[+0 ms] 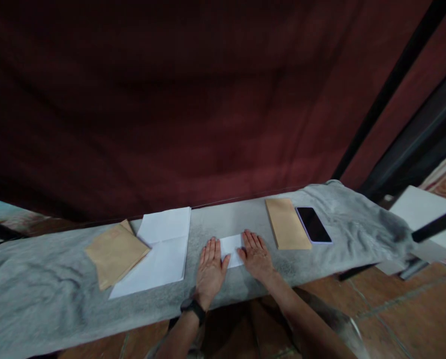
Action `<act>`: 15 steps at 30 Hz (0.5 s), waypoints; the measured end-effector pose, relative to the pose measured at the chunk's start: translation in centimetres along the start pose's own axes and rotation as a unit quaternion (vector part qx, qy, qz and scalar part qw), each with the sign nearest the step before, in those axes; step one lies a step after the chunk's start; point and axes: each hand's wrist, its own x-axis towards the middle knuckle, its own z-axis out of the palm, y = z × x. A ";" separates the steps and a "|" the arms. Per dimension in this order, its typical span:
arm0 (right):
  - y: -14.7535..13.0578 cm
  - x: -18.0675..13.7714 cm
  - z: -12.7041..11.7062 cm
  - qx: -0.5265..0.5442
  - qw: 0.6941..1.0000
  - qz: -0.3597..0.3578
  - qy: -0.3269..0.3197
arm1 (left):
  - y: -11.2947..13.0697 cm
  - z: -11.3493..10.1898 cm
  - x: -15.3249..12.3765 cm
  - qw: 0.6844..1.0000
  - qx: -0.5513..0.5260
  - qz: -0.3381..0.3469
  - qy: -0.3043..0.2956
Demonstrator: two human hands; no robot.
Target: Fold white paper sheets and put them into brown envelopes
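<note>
A small folded sheet of white paper [232, 245] lies flat on the grey cloth between my hands. My left hand [211, 267] rests palm down on its left edge, fingers stretched forward and the thumb on the paper. On the right edge lies my right hand [256, 254], also flat, its thumb pointing inward over the sheet. Both palms hide the paper's sides. To the left is a stack of larger white sheets [166, 262] with a crease across the top one. Brown envelopes [116, 252] overlap the left side of that stack.
A neat pile of brown envelopes [288, 224] sits right of my hands, beside a phone [314, 225] with a dark screen. Grey cloth [245, 212] covers the narrow table and bunches at both ends. Behind hangs a dark red curtain [208, 124]; a black pole [387, 94] slants at right.
</note>
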 end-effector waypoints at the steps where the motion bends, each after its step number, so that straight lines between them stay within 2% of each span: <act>1: 0.0 0.1 -0.1 0.002 1.000 0.002 -0.005 | 0.0 0.0 0.0 1.000 0.001 0.002 0.001; 7: -0.1 0.2 -0.6 0.010 1.000 0.011 0.003 | 0.8 -1.1 1.3 1.000 0.004 -0.011 -0.018; 10: -0.4 0.6 -1.0 0.001 1.000 0.020 -0.014 | 1.6 -1.6 1.9 1.000 0.003 -0.021 -0.019; 13: -1.6 1.5 -1.4 -0.006 0.999 0.016 -0.027 | 2.3 -1.3 2.3 1.000 -0.007 -0.028 -0.013; 15: -2.7 2.2 -1.4 0.003 1.000 -0.011 -0.020 | 2.5 -0.8 2.5 0.999 -0.021 -0.024 -0.003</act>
